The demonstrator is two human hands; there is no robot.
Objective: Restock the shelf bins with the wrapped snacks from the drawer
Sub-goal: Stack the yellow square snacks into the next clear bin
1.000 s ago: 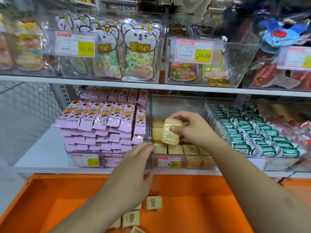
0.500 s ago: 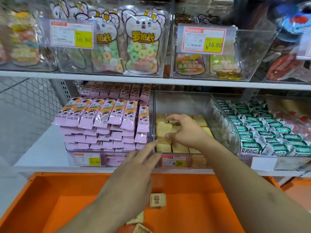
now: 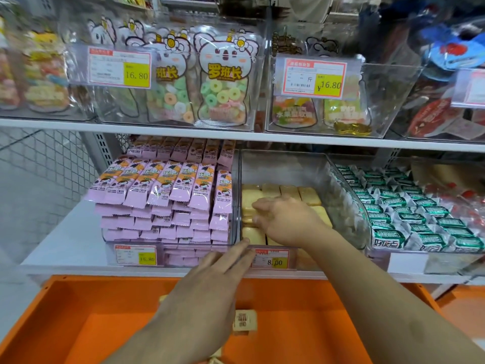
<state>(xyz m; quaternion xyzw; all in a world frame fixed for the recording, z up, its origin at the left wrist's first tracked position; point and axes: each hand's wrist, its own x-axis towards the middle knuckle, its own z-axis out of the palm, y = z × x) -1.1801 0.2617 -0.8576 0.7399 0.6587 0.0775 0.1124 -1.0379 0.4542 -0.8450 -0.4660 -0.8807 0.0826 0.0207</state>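
The orange drawer stood pulled out below the clear middle bin, which sat on the lower shelf between a bin of pink packets to its left and green-wrapped sweets to its right. Inside that bin the right hand lay palm down, fingers curled on the yellow wrapped snacks; whether it gripped one could not be told. The left hand was flat, fingers extended, tips touching the bin's front rim, and one wrapped snack lay in the drawer just beside it.
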